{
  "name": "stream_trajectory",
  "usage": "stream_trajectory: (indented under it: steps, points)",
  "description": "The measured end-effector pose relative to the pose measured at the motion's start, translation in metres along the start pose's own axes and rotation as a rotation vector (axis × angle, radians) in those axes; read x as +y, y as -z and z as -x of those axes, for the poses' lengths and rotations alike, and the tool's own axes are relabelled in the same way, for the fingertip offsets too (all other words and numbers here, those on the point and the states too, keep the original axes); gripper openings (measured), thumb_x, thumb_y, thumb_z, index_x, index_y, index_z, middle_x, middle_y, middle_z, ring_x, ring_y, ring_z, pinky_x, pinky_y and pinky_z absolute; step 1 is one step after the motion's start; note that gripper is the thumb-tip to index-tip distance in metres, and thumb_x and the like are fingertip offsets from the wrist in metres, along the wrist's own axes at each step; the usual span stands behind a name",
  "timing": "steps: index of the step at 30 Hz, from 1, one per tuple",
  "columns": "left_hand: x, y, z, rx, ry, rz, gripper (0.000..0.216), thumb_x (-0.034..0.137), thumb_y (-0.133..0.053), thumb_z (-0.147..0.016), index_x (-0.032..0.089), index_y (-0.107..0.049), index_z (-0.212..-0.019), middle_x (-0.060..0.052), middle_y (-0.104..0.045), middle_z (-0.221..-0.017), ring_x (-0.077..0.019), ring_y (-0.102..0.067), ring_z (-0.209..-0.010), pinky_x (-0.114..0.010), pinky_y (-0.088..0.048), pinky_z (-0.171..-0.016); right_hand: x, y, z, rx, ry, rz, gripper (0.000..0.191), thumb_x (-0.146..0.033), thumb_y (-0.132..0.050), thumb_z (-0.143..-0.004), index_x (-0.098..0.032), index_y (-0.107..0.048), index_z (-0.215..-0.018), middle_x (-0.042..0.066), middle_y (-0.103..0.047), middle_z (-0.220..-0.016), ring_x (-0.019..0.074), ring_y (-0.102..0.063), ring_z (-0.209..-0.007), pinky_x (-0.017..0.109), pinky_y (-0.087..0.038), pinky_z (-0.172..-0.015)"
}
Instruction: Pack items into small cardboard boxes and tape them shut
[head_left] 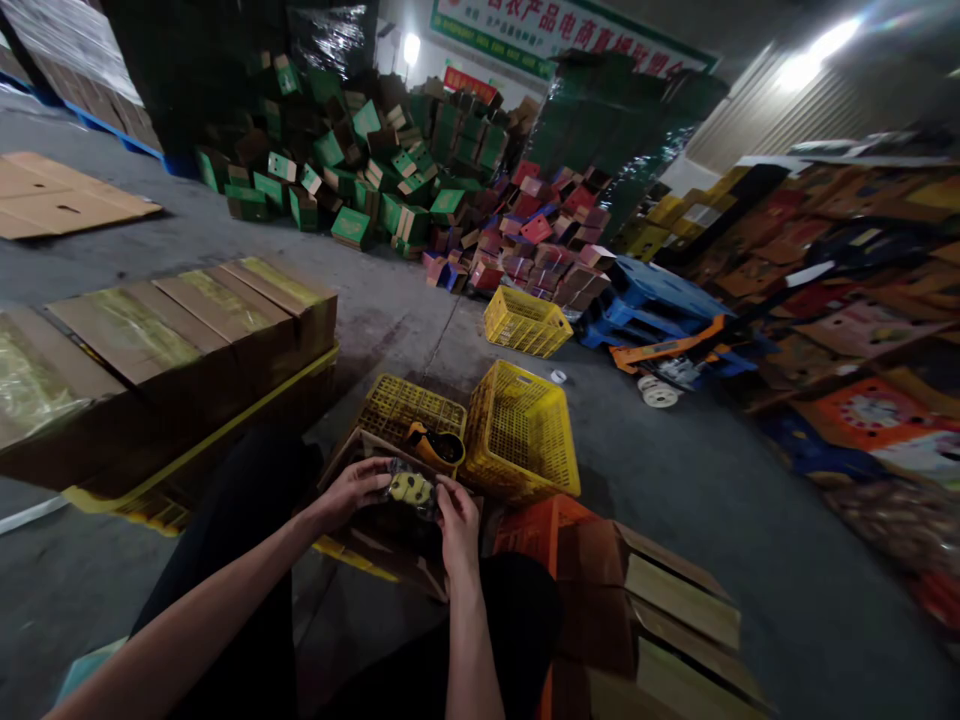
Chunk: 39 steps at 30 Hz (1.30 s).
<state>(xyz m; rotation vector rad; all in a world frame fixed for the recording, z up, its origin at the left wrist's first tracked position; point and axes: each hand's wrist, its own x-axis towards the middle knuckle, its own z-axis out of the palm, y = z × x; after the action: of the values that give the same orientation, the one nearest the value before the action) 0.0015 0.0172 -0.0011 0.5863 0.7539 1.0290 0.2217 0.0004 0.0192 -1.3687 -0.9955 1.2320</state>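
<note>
My left hand (361,490) and my right hand (457,515) hold a small shiny plastic packet (411,489) between them, with a yellow, dark-spotted middle. Each hand pinches one end with its fingers. Right below is an open cardboard box (356,452) between my knees; its inside is too dark to make out. Just beyond the packet, a yellow-orange tool with a dark round part (439,447), perhaps a tape dispenser, rests by an upturned yellow crate (411,402).
An open yellow crate (525,425) stands ahead right, another (529,322) farther off. Taped cartons (150,320) flank me on the left, more cartons (660,610) on the right. Beyond are blue pallets (652,295), an orange pallet jack (667,345) and heaped green boxes (352,225).
</note>
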Motion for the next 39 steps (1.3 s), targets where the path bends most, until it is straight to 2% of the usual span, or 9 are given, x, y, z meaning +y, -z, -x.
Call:
stream_trajectory:
  steps: [3,6,9,12,19,24,29,35,39]
  points:
    - [-0.001,0.004,-0.001,0.01,0.011,0.011,0.052,0.035,-0.092,-0.069,0.018,-0.072,-0.114,-0.01,-0.072,-0.115,-0.0233,-0.07,-0.101,-0.034,-0.055,-0.089,-0.007,0.0,0.002,-0.032,0.083,0.071,0.044,-0.054,-0.071,-0.083,-0.026,-0.075,-0.117,0.007,-0.073,-0.123,0.0287,-0.066,-0.113,0.036,-0.057,-0.085]
    - [-0.004,0.007,-0.002,0.039,0.038,0.02,0.051,0.034,-0.092,-0.069,0.019,-0.071,-0.113,-0.01,-0.071,-0.113,-0.0219,-0.069,-0.098,-0.034,-0.057,-0.086,-0.013,-0.002,0.003,-0.066,0.137,0.106,0.04,-0.055,-0.07,-0.084,-0.026,-0.078,-0.11,0.007,-0.073,-0.122,0.0295,-0.065,-0.117,0.038,-0.055,-0.092]
    - [-0.005,0.008,-0.003,0.072,0.069,0.019,0.055,0.037,-0.091,-0.07,0.021,-0.069,-0.119,-0.008,-0.071,-0.109,-0.0187,-0.07,-0.088,-0.033,-0.058,-0.081,-0.015,-0.004,0.005,-0.13,0.086,0.02,0.04,-0.058,-0.071,-0.083,-0.025,-0.079,-0.105,0.007,-0.075,-0.116,0.0285,-0.069,-0.106,0.037,-0.058,-0.083]
    - [-0.005,0.008,-0.004,0.07,0.087,0.018,0.062,0.039,-0.09,-0.072,0.024,-0.066,-0.128,-0.007,-0.072,-0.11,-0.0166,-0.07,-0.083,-0.033,-0.058,-0.081,-0.016,-0.006,0.007,-0.141,0.049,-0.061,0.045,-0.06,-0.071,-0.082,-0.026,-0.076,-0.112,0.008,-0.073,-0.121,0.0279,-0.069,-0.104,0.035,-0.06,-0.075]
    - [-0.003,0.004,-0.001,0.05,0.094,0.05,0.055,0.046,-0.089,-0.071,0.018,-0.075,-0.116,-0.009,-0.073,-0.107,-0.0153,-0.068,-0.078,-0.032,-0.057,-0.085,-0.014,-0.005,0.006,-0.215,0.033,-0.096,0.049,-0.056,-0.074,-0.081,-0.027,-0.074,-0.121,0.008,-0.068,-0.133,0.0295,-0.065,-0.117,0.038,-0.061,-0.085]
    - [0.002,-0.002,0.004,0.011,0.054,0.041,0.061,0.056,-0.085,-0.072,0.018,-0.074,-0.118,-0.012,-0.073,-0.109,-0.0205,-0.069,-0.088,-0.036,-0.055,-0.091,-0.009,-0.004,0.002,-0.15,0.034,-0.082,0.047,-0.049,-0.08,-0.078,-0.026,-0.075,-0.118,0.008,-0.071,-0.128,0.0288,-0.066,-0.114,0.039,-0.06,-0.089]
    - [-0.001,-0.001,0.003,-0.01,0.055,-0.029,0.061,0.046,-0.091,-0.069,0.019,-0.072,-0.12,-0.01,-0.073,-0.108,-0.0192,-0.07,-0.087,-0.037,-0.054,-0.091,-0.006,-0.002,0.001,-0.113,0.08,-0.039,0.038,-0.049,-0.076,-0.08,-0.024,-0.08,-0.108,0.009,-0.069,-0.129,0.0298,-0.066,-0.114,0.038,-0.061,-0.084]
    - [-0.007,0.007,-0.003,0.031,0.076,-0.128,0.063,0.055,-0.086,-0.071,0.017,-0.073,-0.12,-0.014,-0.073,-0.117,-0.029,-0.067,-0.111,-0.037,-0.054,-0.092,-0.005,-0.003,0.002,-0.072,0.106,0.032,0.034,-0.052,-0.073,-0.082,-0.023,-0.081,-0.098,0.007,-0.075,-0.103,0.0246,-0.068,-0.091,0.035,-0.059,-0.076]
    - [-0.006,0.006,-0.004,0.052,0.058,-0.133,0.06,0.052,-0.089,-0.068,0.018,-0.075,-0.115,-0.013,-0.072,-0.124,-0.0319,-0.062,-0.122,-0.038,-0.053,-0.096,-0.003,-0.002,0.001,-0.039,0.103,0.062,0.036,-0.055,-0.072,-0.082,-0.022,-0.08,-0.093,0.005,-0.075,-0.087,0.0215,-0.066,-0.076,0.032,-0.058,-0.07]
